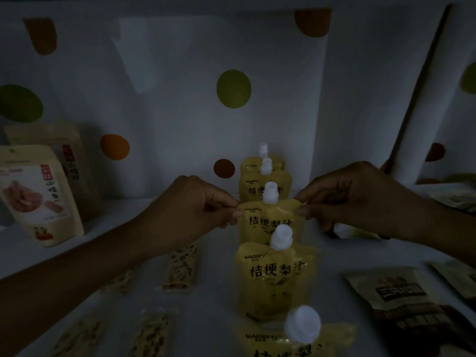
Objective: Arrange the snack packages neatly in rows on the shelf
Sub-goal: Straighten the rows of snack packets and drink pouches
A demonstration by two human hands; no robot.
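Dim white shelf (216, 300) against a dotted back panel (180, 112). 5 yellow spouted juice pouches (273, 279) in 1 file. Left hand (190, 210) and right hand (360, 199) pinching the 3rd pouch (270, 224) by its top corners, thumb against forefinger. Keep both corners level, spout in line with neighbours.

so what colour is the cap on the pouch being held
White cap on the yellow pouch, clearest in the head view.
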